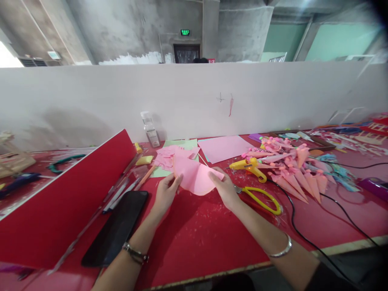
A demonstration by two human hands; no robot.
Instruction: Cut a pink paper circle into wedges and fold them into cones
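Observation:
A rounded piece of pink paper (197, 178) with a crease down its middle is held up over the red table. My left hand (166, 192) pinches its left edge between thumb and fingers. On the opposite edge, my right hand (223, 188) grips the paper the same way. Behind it lies a heap of pink paper pieces (165, 157) on a pale green sheet (190, 143). Yellow-handled scissors (263, 198) rest just right of my right hand, their blades partly hidden by it.
A yellow glue gun (250, 166) lies before a pile of pink paper cones (291, 161); black cords cross the right side. Leftward are a black phone (117, 228), marker pens (118, 196) and an upright red board (75, 194). A clear bottle (150, 130) stands by the white partition (182, 97).

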